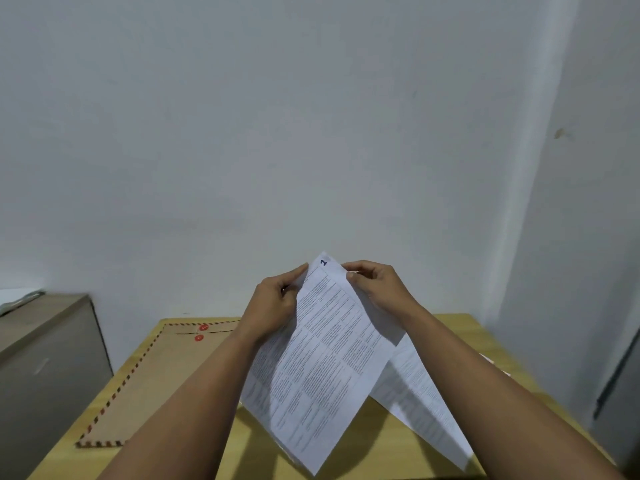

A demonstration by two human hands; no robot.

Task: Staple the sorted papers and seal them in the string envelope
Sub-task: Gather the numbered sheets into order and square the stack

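Note:
A stack of printed white papers is held up above the wooden table, its top corner marked with a handwritten "1". My left hand pinches the papers at the upper left edge. My right hand pinches them at the upper right corner. The sheets fan apart lower down, with one page hanging off to the right. The brown string envelope, with a red-and-dark striped border and two red button discs, lies flat on the table to the left, partly under my left forearm. No stapler is visible.
A grey cabinet stands left of the table, with something pale on top. A bare white wall fills the background. A dark vertical edge shows at the far right.

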